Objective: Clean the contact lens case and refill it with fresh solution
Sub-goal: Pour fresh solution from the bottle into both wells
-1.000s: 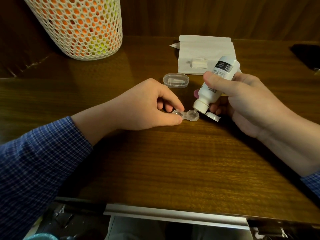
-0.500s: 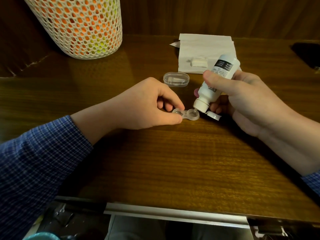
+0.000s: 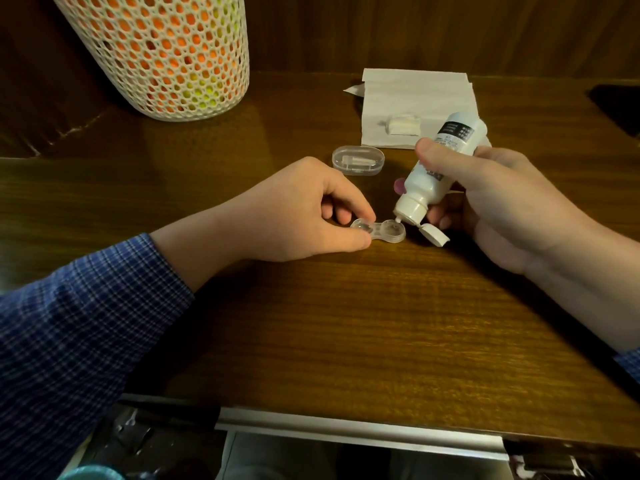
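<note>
Pinching the clear lens case (image 3: pixel 377 232) flat on the table (image 3: pixel 346 323), your left hand (image 3: pixel 294 216) steadies it; your right hand (image 3: pixel 491 199) grips the tilted solution bottle (image 3: pixel 440 168) (nozzle over the right well).

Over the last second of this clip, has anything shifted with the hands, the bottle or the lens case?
Nothing visibly changed. The right hand still holds the tilted white plastic solution bottle with its nozzle over the right well of the clear two-well lens case, and the left hand still pinches the case's left end on the brown wooden table.
</note>
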{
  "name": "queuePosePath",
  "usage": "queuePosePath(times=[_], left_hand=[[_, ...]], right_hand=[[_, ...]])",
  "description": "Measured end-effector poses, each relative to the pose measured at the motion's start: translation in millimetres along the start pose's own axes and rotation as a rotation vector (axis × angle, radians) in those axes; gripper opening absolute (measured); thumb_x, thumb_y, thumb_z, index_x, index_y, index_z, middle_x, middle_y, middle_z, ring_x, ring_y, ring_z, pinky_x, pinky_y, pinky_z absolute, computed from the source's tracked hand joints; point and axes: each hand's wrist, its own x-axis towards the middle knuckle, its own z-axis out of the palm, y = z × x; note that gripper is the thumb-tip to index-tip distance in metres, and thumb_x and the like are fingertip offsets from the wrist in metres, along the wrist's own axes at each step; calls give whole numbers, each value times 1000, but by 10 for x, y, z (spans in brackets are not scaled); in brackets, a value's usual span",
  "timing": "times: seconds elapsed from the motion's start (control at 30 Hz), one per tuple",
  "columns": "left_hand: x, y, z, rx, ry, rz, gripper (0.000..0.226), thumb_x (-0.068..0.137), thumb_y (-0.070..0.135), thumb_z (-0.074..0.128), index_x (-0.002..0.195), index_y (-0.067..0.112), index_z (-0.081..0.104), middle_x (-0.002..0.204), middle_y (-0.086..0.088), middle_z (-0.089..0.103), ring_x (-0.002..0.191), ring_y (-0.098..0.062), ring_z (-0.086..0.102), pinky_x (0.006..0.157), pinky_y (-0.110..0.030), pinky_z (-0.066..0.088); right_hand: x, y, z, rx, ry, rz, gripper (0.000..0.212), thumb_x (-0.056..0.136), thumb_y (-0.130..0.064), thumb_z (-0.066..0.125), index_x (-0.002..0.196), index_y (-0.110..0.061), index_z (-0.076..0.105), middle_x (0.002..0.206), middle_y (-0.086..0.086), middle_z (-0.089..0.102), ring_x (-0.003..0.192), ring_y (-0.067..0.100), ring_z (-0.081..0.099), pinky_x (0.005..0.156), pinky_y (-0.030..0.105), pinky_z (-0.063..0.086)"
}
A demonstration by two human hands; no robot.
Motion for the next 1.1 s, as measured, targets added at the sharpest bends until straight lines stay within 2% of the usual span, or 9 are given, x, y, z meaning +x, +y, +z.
queuePosePath(times=[0.1, 0.27, 0.47, 0.6, 0.73, 1.1], left_hand=[[0, -1, 3, 5, 6, -1, 23, 85, 34, 78, 108, 33, 79, 87, 9, 69, 81, -19, 62, 62, -21, 47], [-4, 8, -8, -2, 4, -7, 24, 84, 35, 77, 108, 33, 79, 86, 8, 69, 80, -19, 61, 61, -20, 46], [1, 9, -3, 8, 1, -9, 22, 86, 34, 78, 108, 33, 79, 87, 8, 69, 81, -21, 61, 64, -27, 47], [-7, 14, -3, -1, 1, -15, 22, 86, 33, 78, 108, 33, 80, 87, 7, 70, 81, -22, 61, 63, -26, 47], [-10, 23, -12, 1, -3, -17, 23, 86, 31, 78, 109, 32, 79, 89, 7, 70, 81, -23, 62, 63, -25, 47], [-1, 11, -11, 22, 2, -6, 23, 87, 31, 78, 110, 32, 79, 89, 7, 70, 80, -23, 62, 63, -24, 47]], right_hand=[[-5, 10, 6, -13, -7, -19, 26, 93, -40, 71, 106, -19, 66, 109, 20, 76, 59, 12, 62, 47, 19, 48], [-10, 13, 5, -21, -9, -20, 23, 92, -40, 71, 106, -22, 67, 107, 16, 78, 68, 16, 64, 48, 20, 49], [-7, 10, 4, -30, -8, -10, 29, 92, -41, 71, 114, -24, 65, 108, 14, 78, 67, 13, 64, 48, 19, 49], [5, 14, 10, -42, 1, -15, 31, 92, -41, 71, 115, -22, 65, 109, 14, 77, 69, 15, 64, 50, 20, 48], [5, 5, 9, -36, 0, -1, 33, 91, -42, 71, 118, -23, 63, 110, 13, 77, 78, 19, 64, 49, 19, 48], [7, 8, 7, -28, -6, -20, 30, 93, -40, 70, 116, -21, 65, 110, 17, 77, 62, 12, 61, 48, 19, 47]])
